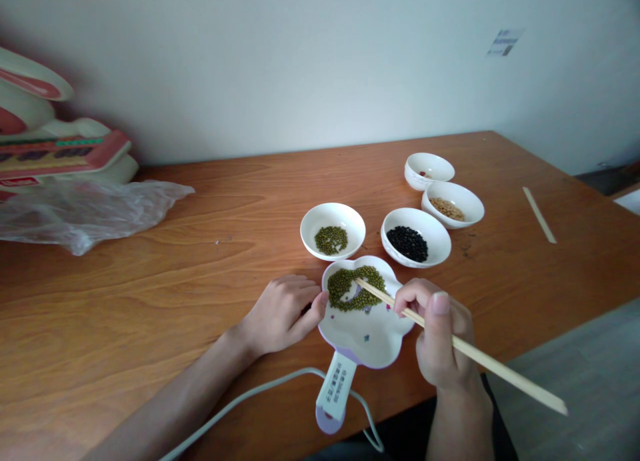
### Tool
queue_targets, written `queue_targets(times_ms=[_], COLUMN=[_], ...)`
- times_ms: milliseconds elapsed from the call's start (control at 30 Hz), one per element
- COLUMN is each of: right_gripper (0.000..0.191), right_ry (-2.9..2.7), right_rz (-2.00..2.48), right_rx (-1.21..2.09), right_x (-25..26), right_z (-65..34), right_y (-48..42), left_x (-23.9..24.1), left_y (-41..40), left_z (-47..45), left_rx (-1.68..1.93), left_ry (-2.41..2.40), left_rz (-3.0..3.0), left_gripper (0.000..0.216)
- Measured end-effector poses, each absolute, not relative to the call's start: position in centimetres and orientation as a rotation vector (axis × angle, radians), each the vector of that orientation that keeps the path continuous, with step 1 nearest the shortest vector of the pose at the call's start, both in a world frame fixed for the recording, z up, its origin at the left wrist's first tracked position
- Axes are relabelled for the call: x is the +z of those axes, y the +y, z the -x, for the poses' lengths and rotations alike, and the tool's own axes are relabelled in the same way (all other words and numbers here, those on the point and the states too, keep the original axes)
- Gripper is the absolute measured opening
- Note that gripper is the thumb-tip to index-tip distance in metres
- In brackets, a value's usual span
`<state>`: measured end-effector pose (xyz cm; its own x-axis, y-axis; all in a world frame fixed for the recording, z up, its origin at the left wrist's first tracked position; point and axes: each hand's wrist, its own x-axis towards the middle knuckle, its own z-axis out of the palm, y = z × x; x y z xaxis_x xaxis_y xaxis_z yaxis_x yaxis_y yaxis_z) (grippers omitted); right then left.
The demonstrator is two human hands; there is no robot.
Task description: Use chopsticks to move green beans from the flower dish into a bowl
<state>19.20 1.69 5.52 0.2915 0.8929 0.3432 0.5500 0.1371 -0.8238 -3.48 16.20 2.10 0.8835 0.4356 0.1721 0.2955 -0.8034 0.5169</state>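
Observation:
A white flower-shaped dish (pixel 365 337) with a lilac handle lies near the table's front edge, with a pile of green beans (pixel 354 289) in its far half. My right hand (pixel 440 334) grips wooden chopsticks (pixel 465 347) whose tips rest in the green beans. My left hand (pixel 280 311) lies curled on the table, thumb pressed against the dish's left rim.
Behind the dish stand several white bowls: one with green beans (pixel 333 229), one with black beans (pixel 415 236), one with tan beans (pixel 453 204), one almost empty (pixel 429 169). A loose stick (pixel 539 214) lies right, a plastic bag (pixel 85 211) left, a grey cable (pixel 260 394) in front.

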Motion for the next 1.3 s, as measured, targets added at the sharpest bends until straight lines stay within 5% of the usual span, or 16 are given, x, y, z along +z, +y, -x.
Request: queue_targets(times_ms=[1300], right_gripper=[0.067], right_ry=[-1.39], right_rz=[1.565], right_rx=[0.424], right_x=[5.31], right_z=[-19.57], right_y=[1.75], left_x=[2.0], left_y=[16.24], left_z=[3.52], left_rx=[0.393], left_ry=[0.516], left_rz=[-2.58], left_gripper=[0.047])
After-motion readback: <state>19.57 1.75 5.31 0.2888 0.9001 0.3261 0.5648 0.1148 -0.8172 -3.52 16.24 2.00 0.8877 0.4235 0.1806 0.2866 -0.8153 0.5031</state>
